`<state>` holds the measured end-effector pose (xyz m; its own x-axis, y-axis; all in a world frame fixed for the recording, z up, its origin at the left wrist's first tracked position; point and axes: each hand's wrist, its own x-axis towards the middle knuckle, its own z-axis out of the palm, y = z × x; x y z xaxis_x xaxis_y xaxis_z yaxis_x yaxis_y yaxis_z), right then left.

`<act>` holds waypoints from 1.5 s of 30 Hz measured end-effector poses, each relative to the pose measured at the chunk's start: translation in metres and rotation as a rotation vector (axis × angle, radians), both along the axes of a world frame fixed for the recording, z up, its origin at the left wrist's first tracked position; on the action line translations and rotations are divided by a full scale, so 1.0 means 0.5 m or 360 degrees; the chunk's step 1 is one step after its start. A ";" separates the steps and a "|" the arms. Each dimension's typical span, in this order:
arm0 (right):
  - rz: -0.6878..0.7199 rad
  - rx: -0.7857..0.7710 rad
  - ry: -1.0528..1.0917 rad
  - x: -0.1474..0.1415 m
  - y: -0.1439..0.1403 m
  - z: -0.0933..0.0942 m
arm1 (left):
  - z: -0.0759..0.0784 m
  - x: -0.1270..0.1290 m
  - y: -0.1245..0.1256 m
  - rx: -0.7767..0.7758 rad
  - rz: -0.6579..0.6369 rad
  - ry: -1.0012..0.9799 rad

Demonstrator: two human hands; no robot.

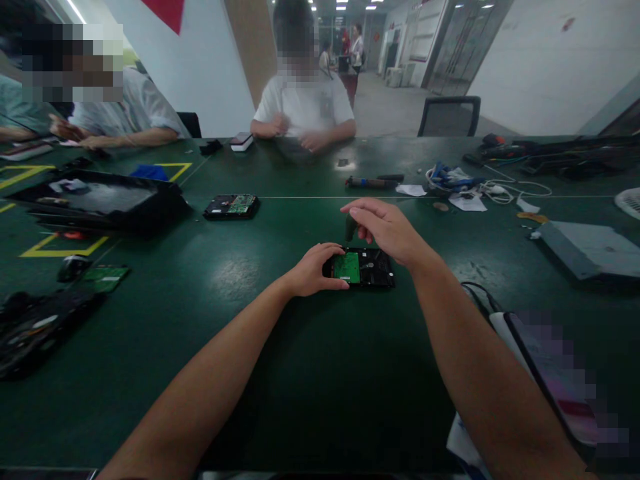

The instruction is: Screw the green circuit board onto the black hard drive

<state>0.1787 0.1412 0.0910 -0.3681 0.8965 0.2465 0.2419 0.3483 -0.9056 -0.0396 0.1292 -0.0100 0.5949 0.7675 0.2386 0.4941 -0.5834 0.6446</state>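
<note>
Hard drive (361, 267) lies board-up on the tabletop (240, 373): rigid, dense, board fragile; hold by edges. Left hand (314, 269) clasps its left edge; right hand (383, 227), above, pinches a dark tool (351, 229).

Both forearms reach forward and converge, the left hand (314, 270) lying low with fingers curled and palm down, the right hand (385, 230) raised above it, fingers pinched.
</note>
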 end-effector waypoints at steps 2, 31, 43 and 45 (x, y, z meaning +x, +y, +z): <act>-0.0028 0.0018 -0.0030 0.000 -0.002 0.001 | 0.001 0.000 0.000 -0.0006 0.0007 0.0002; -0.0043 -0.0118 0.0072 0.000 0.005 -0.007 | -0.005 0.000 0.003 0.0019 -0.0013 -0.0018; -0.0030 -0.0001 0.0020 0.001 0.005 -0.007 | -0.002 0.000 0.001 0.0020 -0.0009 -0.0015; -0.0070 -0.0001 0.0021 0.001 0.005 -0.009 | 0.001 0.000 -0.001 0.0019 -0.0012 -0.0014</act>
<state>0.1794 0.1438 0.0866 -0.3250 0.9119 0.2508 0.2449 0.3373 -0.9090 -0.0397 0.1288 -0.0097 0.5985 0.7600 0.2532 0.4839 -0.5949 0.6419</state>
